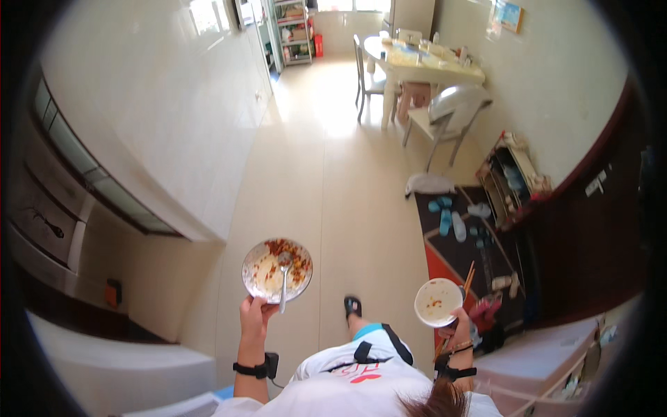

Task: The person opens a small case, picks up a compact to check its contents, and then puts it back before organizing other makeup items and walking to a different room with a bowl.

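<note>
My left hand (256,314) grips the near rim of a round plate (260,279), with the thumb over its edge. Red and yellow food scraps lie on the plate, mostly toward its far and right side. A metal spoon (283,286) rests in it, its handle reaching over the near rim. At the right, my right hand (457,332) is closed on a white bowl (429,314) with a few red bits inside. A pair of chopsticks (470,275) sticks up beside the bowl, from the same hand. Both vessels are held above the floor, apart from each other.
Ahead runs a pale tiled floor (299,174). A dining table (445,66) with things on it stands far right, a chair (445,121) before it. A dark mat (451,236) with several slippers and a shoe rack (511,177) line the right; a shelf (295,35) stands far back.
</note>
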A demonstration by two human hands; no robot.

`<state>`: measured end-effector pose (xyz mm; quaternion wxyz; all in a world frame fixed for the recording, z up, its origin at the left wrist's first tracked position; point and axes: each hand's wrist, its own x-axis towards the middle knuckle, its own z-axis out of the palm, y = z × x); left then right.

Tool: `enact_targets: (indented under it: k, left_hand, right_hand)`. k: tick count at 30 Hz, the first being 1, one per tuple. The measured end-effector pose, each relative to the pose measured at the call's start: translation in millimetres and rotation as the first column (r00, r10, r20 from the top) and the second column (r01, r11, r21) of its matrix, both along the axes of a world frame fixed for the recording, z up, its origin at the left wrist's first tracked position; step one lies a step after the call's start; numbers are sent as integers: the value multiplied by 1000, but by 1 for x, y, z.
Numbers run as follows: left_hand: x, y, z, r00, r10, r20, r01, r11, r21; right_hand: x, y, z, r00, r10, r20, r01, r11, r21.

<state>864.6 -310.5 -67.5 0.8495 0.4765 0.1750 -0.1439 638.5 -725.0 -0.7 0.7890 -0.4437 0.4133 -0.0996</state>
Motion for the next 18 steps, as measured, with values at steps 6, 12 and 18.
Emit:
enact_targets:
  k: [6, 12, 18]
  left_hand:
    - [161, -27, -16, 997, 78, 13, -78, 996, -43]
    - [333, -80, -10, 998, 55, -7, -55, 998, -27]
    - [540, -181, 52, 990, -132, 59, 121, 980, 155]
  right_hand:
    - [241, -55, 6, 998, 60, 17, -58, 994, -88]
    - [469, -109, 47, 955, 163, 249, -169, 986, 3]
    - [595, -190, 64, 976, 16, 217, -19, 1000, 14]
